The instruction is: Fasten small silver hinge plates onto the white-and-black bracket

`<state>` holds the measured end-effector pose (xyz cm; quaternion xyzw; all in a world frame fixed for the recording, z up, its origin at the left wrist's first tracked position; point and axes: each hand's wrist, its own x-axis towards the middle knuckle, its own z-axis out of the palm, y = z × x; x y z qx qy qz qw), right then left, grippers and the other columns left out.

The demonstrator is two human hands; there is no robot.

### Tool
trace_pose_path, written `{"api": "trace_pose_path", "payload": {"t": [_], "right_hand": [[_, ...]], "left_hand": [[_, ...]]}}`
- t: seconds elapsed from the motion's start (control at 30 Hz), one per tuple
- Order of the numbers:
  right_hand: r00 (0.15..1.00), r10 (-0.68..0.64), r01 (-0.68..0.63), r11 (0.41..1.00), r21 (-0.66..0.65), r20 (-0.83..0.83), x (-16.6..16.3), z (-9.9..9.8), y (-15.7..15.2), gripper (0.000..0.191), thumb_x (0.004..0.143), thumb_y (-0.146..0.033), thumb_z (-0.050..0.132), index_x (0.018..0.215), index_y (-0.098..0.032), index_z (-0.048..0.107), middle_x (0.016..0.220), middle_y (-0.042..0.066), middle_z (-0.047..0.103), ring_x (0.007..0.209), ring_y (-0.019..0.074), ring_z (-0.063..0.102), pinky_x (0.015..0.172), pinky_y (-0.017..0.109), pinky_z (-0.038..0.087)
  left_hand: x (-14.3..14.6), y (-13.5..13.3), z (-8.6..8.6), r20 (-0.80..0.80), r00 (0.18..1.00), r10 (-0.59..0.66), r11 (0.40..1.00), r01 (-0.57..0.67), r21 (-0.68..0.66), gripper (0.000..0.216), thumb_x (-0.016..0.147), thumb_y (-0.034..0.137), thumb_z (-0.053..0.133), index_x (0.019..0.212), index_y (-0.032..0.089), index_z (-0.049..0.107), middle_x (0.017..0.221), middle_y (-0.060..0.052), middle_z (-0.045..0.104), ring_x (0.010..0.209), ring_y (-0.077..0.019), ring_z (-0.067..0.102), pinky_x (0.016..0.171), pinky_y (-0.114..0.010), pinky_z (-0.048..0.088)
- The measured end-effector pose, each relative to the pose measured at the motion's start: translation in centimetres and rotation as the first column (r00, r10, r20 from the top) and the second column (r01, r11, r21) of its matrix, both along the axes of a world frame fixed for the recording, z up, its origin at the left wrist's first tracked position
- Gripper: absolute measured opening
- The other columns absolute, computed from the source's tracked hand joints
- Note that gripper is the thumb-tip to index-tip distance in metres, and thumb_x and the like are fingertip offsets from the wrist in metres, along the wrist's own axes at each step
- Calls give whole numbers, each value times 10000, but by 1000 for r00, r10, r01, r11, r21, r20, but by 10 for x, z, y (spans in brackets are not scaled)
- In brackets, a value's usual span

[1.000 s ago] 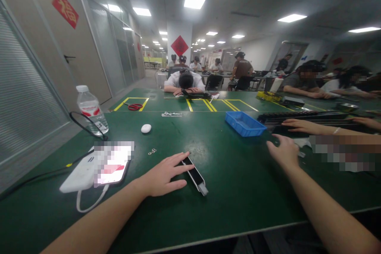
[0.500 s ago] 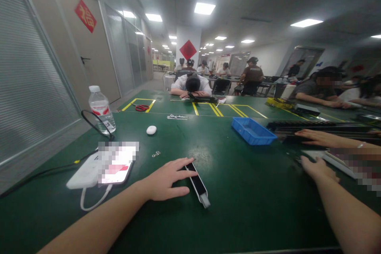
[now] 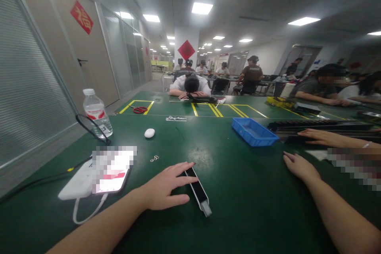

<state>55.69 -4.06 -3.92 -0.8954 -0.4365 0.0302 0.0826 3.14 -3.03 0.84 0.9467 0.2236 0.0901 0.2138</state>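
Note:
My left hand (image 3: 166,186) lies with its fingers spread across a slim device (image 3: 202,196). The device has a white frame, a black face and a grey end that points toward me; my fingertips rest over its far part without wrapping round it. On the right, my right hand (image 3: 300,168) is low over the green table (image 3: 244,202), its fingers stretched out to the left and nothing visible in them. Several small metal rings (image 3: 154,158) and a white rounded case (image 3: 149,133) lie beyond my left hand.
A blue tray (image 3: 254,131) stands right of centre. A co-worker's hand (image 3: 330,138) lies near black equipment (image 3: 321,126) at right. At left are a lit phone (image 3: 117,176), a white power bank (image 3: 74,184) and a water bottle (image 3: 98,117). Red scissors (image 3: 139,110) lie farther back.
My right hand has moved left, away from the pale flat thing on the right, and its fingers now lie straighter. My left hand stays over the device. The view has shifted slightly.

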Motion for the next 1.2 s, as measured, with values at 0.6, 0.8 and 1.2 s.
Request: {"api": "trace_pose_path", "payload": {"t": [0.6,0.8,1.2], "right_hand": [[916,377,-332,904,269,-135,-221,-12,64,504,922,-348,333,1106,14,631,1283,288,509,1279,340,413,1078,444,263],[746,586,-459,796,393,-316,-302,-9,78,561,947,-440,264,1227,-91,604,1382,162,481,1350,249,350,1121,392,226],[981,144,-78,911,405,-134,-187,19,53,393,807,-274,454,1120,-159,662,1164,137,635,1083,294,575,935,428,435]], "left_hand": [[0,-4,3,-3,998,-60,998,60,32,474,898,447,485,1350,304,468,1530,-47,253,1376,-292,295,1116,-474,284],[0,-4,2,27,998,-63,997,62,42,457,903,441,477,1339,304,484,1519,-43,281,1372,-288,304,1117,-465,287],[0,5,-4,92,980,177,980,-184,71,368,939,315,407,1285,277,523,1454,-37,394,1317,-231,388,1102,-446,325]]}}
